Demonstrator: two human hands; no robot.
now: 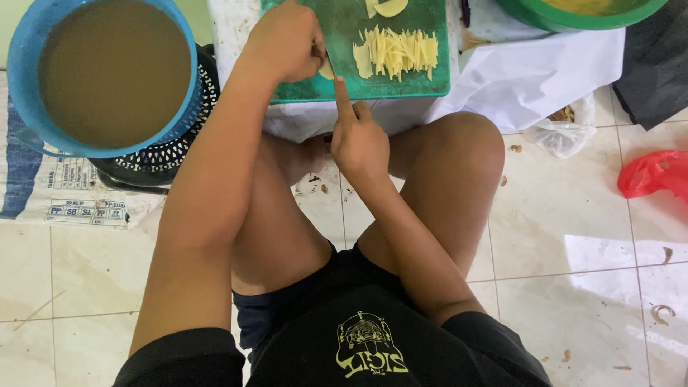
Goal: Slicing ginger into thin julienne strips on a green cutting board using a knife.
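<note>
A green cutting board (423, 80) lies on a white-covered low surface in front of my crossed legs. My left hand (287, 39) presses down on a pale potato piece (327, 70) at the board's near left. My right hand (358, 140) grips a knife (332, 66), index finger stretched along its spine, and the thin blade sits edge-on against the piece. To the right of the blade lies a pile of pale yellow potato strips (398, 51). Two larger slices (387, 7) rest at the board's far edge.
A blue tub (188, 43) of murky brown water sits on a black perforated basket (179, 147) at left, over a printed sack (72, 201). At right are a green bowl (573, 18), white cloth (530, 72), a clear bag (566, 132) and a red bag (656, 172). Peel scraps dot the tiles.
</note>
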